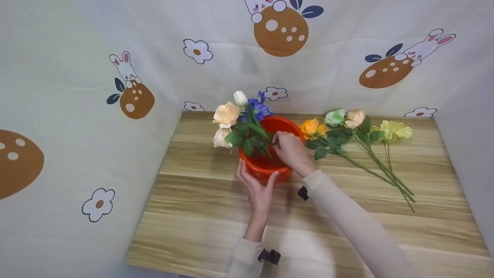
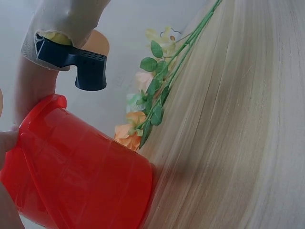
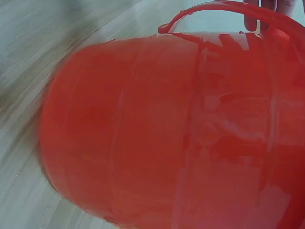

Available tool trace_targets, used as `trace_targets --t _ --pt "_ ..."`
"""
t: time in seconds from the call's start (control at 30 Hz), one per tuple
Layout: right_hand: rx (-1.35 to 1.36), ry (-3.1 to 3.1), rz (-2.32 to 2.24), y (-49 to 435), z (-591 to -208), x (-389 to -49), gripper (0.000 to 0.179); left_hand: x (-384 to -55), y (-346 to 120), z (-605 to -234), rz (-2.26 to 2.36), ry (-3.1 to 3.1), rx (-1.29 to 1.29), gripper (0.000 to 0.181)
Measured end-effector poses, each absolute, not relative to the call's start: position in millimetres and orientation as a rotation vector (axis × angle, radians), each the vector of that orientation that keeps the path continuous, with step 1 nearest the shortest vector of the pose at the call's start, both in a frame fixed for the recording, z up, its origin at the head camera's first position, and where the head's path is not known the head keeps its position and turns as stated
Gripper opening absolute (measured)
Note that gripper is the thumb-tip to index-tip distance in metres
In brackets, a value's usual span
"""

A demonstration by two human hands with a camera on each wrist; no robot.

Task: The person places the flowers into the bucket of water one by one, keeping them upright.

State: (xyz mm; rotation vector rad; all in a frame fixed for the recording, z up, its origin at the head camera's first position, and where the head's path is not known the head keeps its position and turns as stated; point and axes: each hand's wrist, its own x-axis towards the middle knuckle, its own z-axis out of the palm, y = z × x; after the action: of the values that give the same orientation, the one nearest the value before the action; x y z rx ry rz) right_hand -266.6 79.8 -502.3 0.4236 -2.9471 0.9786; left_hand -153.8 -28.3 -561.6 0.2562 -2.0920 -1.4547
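A red bucket (image 1: 270,170) stands on the wooden table. Several artificial flowers lean over its left rim: a peach rose (image 1: 226,114), a paler rose (image 1: 222,138), a white tulip (image 1: 240,98) and a blue flower (image 1: 259,109). My right hand (image 1: 290,151) reaches in over the right rim, its curled fingers pinching a dark flower stem (image 1: 274,144); the bloom it belongs to is unclear. With thumb and fingers spread straight, my left hand (image 1: 257,189) rests against the bucket's near side. Red wall (image 3: 143,133) fills most of the right wrist view.
Right of the bucket lie an orange rose (image 1: 312,128), a green rose (image 1: 334,117), a peach rose (image 1: 355,118) and a yellow flower (image 1: 395,130), stems toward the front right. A printed cloth (image 1: 227,77) hangs behind the table. The bucket's handle (image 3: 233,5) shows in the right wrist view.
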Motion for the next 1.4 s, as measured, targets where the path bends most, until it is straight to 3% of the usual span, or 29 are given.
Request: trace_targets --t 0.43,0.8,1.4 --pt "0.462 -2.89 0.927 79.0 -504.9 -265.4 0.011 -153.8 -28.2 -561.1 -1.477 -2.083 0.235 0.099" --pt "0.429 -2.704 1.389 89.9 -498.1 -265.8 0.018 -154.0 -28.2 -559.8 -1.464 -2.068 0.23 0.098" --pt "0.36 -2.466 1.65 147.8 -488.1 -265.7 0.029 -153.8 -27.8 -559.9 -1.467 -2.088 0.254 0.101"
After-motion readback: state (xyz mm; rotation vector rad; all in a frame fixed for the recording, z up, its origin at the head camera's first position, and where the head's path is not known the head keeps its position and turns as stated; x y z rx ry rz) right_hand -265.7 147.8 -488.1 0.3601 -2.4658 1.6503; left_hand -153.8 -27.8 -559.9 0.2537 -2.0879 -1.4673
